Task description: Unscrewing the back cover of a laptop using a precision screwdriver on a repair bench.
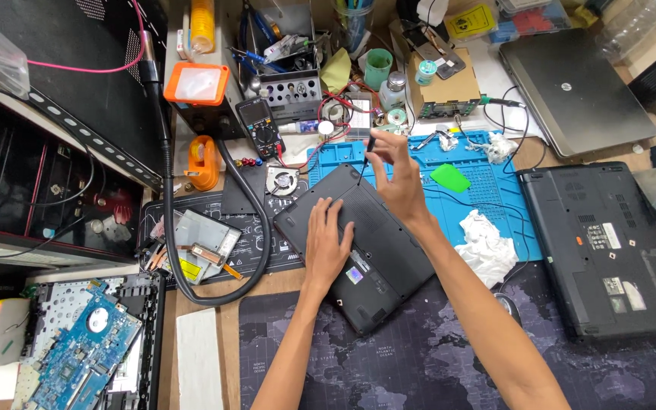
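Observation:
A black laptop [377, 262] lies upside down and turned at an angle in the middle of the bench. My left hand [326, 244] rests flat on its bottom cover, fingers spread. Above the laptop's far edge, my right hand [396, 176] pinches a thin black screwdriver [365, 161] near its top, the tip pointing down at the laptop's far corner. A small cooling fan [281, 181] lies just left of that corner.
A blue work mat [487, 193] holds a green card [450, 178] and crumpled tissue [486, 247]. Two other laptops [613, 247] [575, 87] sit at right. A multimeter [260, 125], orange tape [203, 163], a black hose [172, 220] and an opened chassis with a blue board [81, 349] crowd the left.

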